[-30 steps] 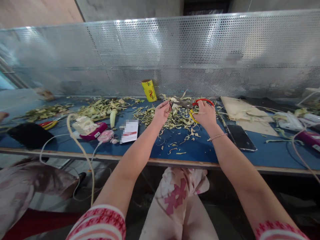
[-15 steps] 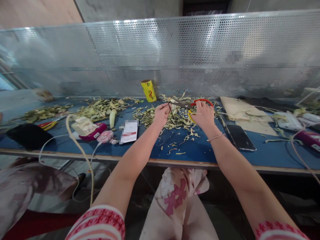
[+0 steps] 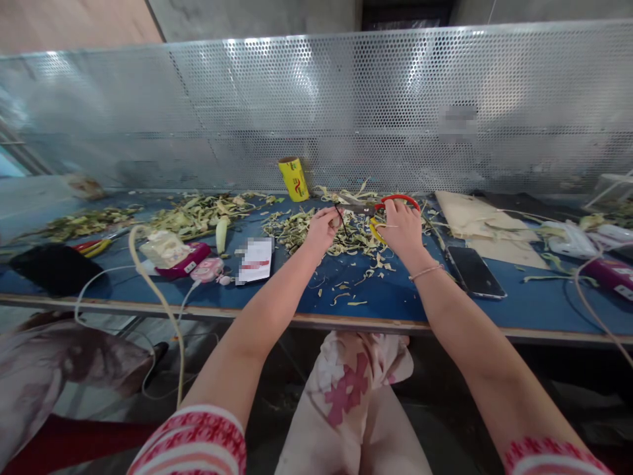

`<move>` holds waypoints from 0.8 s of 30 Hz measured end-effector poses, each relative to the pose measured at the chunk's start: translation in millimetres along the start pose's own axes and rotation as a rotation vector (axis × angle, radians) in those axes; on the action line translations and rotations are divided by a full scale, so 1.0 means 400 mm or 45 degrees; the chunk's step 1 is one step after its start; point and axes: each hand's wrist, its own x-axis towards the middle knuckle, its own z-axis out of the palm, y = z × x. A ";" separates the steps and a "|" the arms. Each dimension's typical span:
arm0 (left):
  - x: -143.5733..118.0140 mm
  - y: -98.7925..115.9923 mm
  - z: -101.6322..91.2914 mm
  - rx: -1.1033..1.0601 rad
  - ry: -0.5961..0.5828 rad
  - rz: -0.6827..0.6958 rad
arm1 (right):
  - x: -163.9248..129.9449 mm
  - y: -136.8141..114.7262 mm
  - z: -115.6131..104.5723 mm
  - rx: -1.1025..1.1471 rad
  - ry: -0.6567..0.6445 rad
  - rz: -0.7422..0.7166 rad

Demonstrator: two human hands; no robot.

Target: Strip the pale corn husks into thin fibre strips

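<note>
Right hand point(image 3: 403, 227) closed through the red-and-yellow handles of the scissors point(image 3: 383, 206), blades pointing to 9 o'clock toward the left hand point(image 3: 321, 229). Left hand pinched shut on a thin dark strand point(image 3: 340, 220), just beside the blade tips — both hands hover over the pile of pale trimmings point(image 3: 341, 239). Yellow roll point(image 3: 295, 178) stands at 11 o'clock of the hands, near the perforated metal screen point(image 3: 346, 105). Phone point(image 3: 475, 272) lies at 4 o'clock of the right hand, close to it. Bare blue counter point(image 3: 395, 300) between the trimmings and the near edge — open room there. White card point(image 3: 256, 258) sits at 8 o'clock of the left hand.
</note>
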 end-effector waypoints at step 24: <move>-0.003 -0.021 0.004 0.369 0.178 0.432 | -0.002 0.007 -0.037 -0.094 -0.068 -0.070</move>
